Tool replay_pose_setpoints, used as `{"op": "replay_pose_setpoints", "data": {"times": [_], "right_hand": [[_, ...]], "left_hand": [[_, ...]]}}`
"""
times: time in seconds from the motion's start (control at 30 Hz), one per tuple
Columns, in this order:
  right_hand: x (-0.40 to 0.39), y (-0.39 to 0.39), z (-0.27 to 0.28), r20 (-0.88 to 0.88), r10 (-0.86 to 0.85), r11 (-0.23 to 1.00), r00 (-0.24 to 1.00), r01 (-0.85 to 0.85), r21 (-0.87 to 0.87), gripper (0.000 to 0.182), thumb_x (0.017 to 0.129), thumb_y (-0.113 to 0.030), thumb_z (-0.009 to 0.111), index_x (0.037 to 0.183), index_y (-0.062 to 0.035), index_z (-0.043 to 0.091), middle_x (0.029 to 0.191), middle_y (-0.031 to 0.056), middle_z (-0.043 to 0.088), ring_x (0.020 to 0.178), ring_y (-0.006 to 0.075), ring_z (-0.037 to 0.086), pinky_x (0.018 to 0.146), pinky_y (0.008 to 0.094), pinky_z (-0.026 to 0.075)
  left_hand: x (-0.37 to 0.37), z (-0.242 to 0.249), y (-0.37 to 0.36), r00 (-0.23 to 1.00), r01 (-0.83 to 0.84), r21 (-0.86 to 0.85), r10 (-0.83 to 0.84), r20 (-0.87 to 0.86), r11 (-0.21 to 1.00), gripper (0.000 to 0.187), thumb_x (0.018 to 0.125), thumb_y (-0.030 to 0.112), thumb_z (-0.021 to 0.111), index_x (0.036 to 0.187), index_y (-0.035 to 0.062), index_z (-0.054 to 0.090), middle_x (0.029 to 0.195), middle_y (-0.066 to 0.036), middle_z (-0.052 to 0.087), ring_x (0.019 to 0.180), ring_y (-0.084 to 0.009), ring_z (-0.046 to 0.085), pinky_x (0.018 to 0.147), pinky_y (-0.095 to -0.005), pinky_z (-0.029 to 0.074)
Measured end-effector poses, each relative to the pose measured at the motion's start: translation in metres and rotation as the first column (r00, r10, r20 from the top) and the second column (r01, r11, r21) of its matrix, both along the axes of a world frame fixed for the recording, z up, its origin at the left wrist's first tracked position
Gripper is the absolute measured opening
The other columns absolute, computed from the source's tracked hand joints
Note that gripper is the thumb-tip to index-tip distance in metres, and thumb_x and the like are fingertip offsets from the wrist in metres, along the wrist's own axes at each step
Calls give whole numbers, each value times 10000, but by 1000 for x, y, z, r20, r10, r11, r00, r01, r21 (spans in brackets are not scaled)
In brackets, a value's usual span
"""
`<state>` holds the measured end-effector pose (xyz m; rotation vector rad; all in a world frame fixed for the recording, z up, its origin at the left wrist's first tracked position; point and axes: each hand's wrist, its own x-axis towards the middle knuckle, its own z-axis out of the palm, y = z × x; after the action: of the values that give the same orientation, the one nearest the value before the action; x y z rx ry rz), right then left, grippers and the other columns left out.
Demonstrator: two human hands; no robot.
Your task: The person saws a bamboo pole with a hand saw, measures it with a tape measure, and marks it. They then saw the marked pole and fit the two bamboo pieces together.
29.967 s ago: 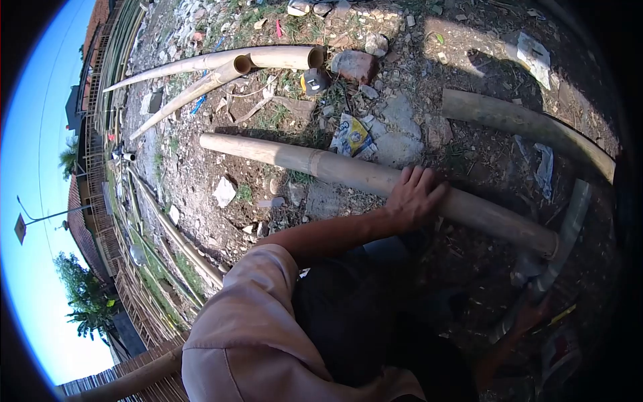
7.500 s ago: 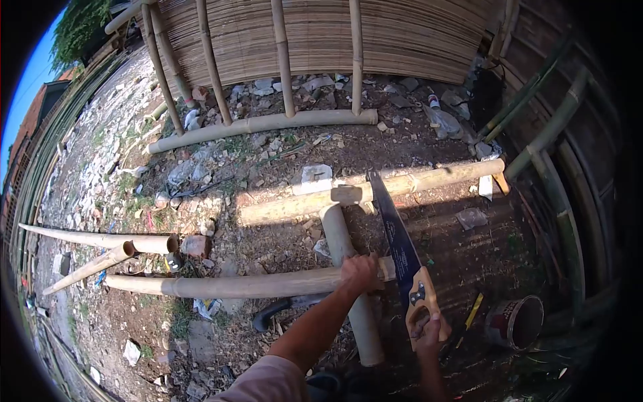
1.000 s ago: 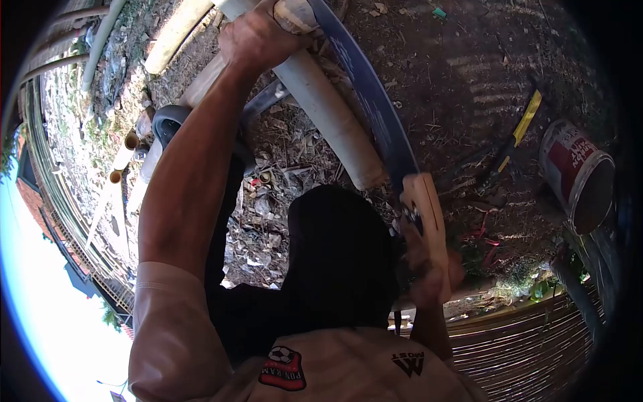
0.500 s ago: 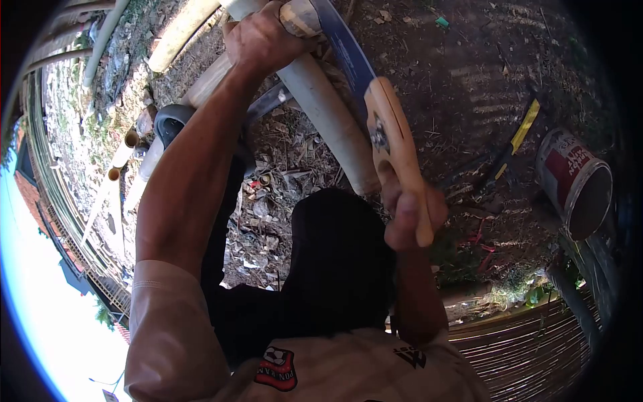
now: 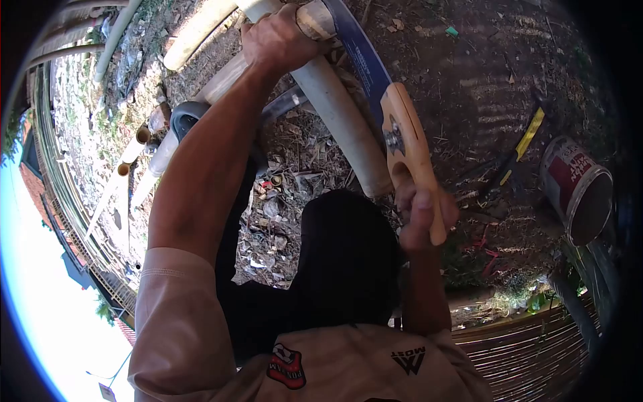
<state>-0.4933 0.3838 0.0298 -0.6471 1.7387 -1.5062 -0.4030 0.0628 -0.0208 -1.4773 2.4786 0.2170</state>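
Note:
My left hand [image 5: 278,41] is closed around a bamboo pole near its end [image 5: 315,20], at the top of the view. Against that end lies the blue blade [image 5: 365,60] of a handsaw, its tip cut off by the top edge. A pale wooden handle [image 5: 410,134] joins the blade and runs down towards me. My right hand [image 5: 427,214] is wrapped round the lower part of this handle. Another thick bamboo pole [image 5: 345,120] slants beneath, its near end close to my dark-clothed knee [image 5: 348,234]. Where the teeth meet the bamboo cannot be made out.
A tipped bucket [image 5: 576,191] lies at the right, with a yellow and black tool [image 5: 529,137] beside it on the littered ground. More bamboo pieces [image 5: 201,33] lie at the upper left. A slatted bamboo structure [image 5: 516,355] borders the lower right.
The whole view has shifted slightly, so most things appear a little further right and lower. Both hands keep their holds, and the saw remains at the bamboo's end.

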Motion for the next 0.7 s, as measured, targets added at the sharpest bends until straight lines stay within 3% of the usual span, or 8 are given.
{"op": "replay_pose_setpoints", "data": {"times": [0.03, 0.13, 0.17, 0.37, 0.43, 0.57, 0.67, 0.7], "right_hand": [[6, 29, 3, -36, -81, 995, 996, 79, -65, 371, 993, -255, 572, 737, 6, 631, 609, 56, 576, 508, 159, 557, 519, 294, 476], [21, 81, 17, -127, -89, 985, 988, 107, 136, 448, 1021, -298, 544, 781, 59, 672, 621, 69, 601, 515, 159, 561, 558, 291, 509], [19, 87, 17, -7, -94, 995, 996, 94, -23, 447, 1024, -302, 553, 794, 62, 671, 618, 71, 599, 512, 163, 565, 553, 297, 509], [-12, -46, -10, -106, 39, 997, 994, -45, -57, 398, 1005, -306, 602, 867, 64, 654, 611, 67, 591, 501, 145, 554, 502, 289, 460], [2, 4, -9, -59, -27, 998, 998, 23, -61, 460, 1014, -351, 575, 906, 83, 682, 622, 72, 606, 514, 159, 579, 506, 300, 469], [18, 128, 3, 4, -120, 993, 993, 120, -14, 565, 1044, -384, 474, 872, 109, 691, 651, 103, 638, 572, 197, 642, 588, 324, 543], [4, 51, 3, 29, -39, 969, 999, 44, -242, 449, 1022, -328, 558, 826, 65, 655, 625, 83, 607, 535, 189, 599, 551, 320, 510], [-5, 6, -1, -84, -43, 999, 996, 40, -34, 347, 995, -238, 592, 821, 58, 643, 604, 76, 572, 514, 179, 565, 526, 325, 472]], "left_hand": [[-1, 3, -12, 1000, -18, 6, 19, -19, 1000, 817, 670, 650, 835, 1346, 221, 673, 1202, -121, 751, 1192, -292, 689, 1094, -464, 407], [-6, 11, -2, 999, -43, -63, 44, 17, 997, 824, 674, 664, 838, 1347, 219, 671, 1212, -118, 747, 1200, -284, 684, 1096, -468, 403], [-4, 9, 0, 999, -30, -53, 31, 19, 998, 824, 674, 664, 838, 1347, 219, 671, 1212, -118, 747, 1200, -284, 684, 1096, -468, 403], [-3, 9, -10, 1000, -11, -80, 12, 4, 997, 816, 685, 680, 840, 1351, 240, 669, 1223, -113, 745, 1209, -269, 681, 1092, -462, 419], [-4, 6, -10, 998, -26, 16, 27, -53, 1000, 801, 664, 647, 836, 1311, 199, 688, 1150, -154, 767, 1126, -305, 724, 1081, -473, 449], [0, -3, -3, 997, 20, -175, -34, -73, 984, 783, 668, 649, 835, 1293, 200, 691, 1135, -137, 773, 1112, -305, 730, 1065, -470, 458], [-5, 3, -1, 1000, -11, -93, 10, -13, 996, 777, 680, 642, 825, 1306, 203, 683, 1132, -139, 772, 1131, -309, 720, 1079, -452, 441], [-7, 6, 0, 1000, -10, -96, 10, -2, 995, 775, 686, 636, 820, 1312, 201, 678, 1140, -141, 770, 1135, -310, 717, 1083, -450, 433]]}}
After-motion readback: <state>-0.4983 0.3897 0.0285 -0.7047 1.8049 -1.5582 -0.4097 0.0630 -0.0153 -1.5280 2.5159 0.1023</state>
